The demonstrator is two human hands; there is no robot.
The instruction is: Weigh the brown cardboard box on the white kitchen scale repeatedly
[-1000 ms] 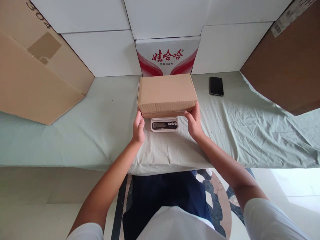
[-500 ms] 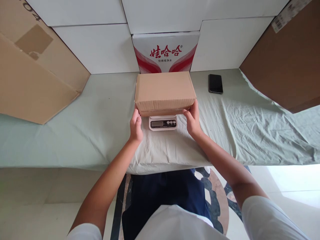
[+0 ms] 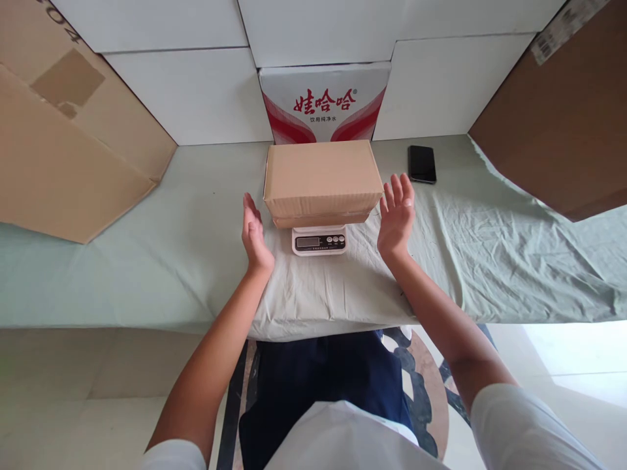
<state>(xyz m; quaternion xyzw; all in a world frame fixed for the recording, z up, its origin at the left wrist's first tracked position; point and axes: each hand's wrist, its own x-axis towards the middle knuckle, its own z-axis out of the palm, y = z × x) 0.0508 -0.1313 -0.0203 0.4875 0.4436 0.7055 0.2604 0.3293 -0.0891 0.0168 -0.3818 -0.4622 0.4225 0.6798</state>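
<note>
A closed brown cardboard box (image 3: 323,173) rests on a small white digital kitchen scale (image 3: 319,250). Only the front of the scale shows, with its display and several round buttons; the box hides its platform. I cannot make out any digits on the display. My left hand (image 3: 255,238) is off the box's left side, its fingers stretched out and holding nothing. On the other side my right hand (image 3: 396,219) is held open with fingers spread, just beside the box's right front corner and apart from it.
A black smartphone (image 3: 422,164) lies to the right on the green cloth (image 3: 196,261) covering the table. White boxes and a red-and-white printed carton (image 3: 325,98) form a wall behind. Large cardboard pieces stand at left (image 3: 78,150) and right (image 3: 563,130).
Both hands have let go of the cardboard box and drawn outward, the left to the left and the right to the right. The box and scale have stayed put.
</note>
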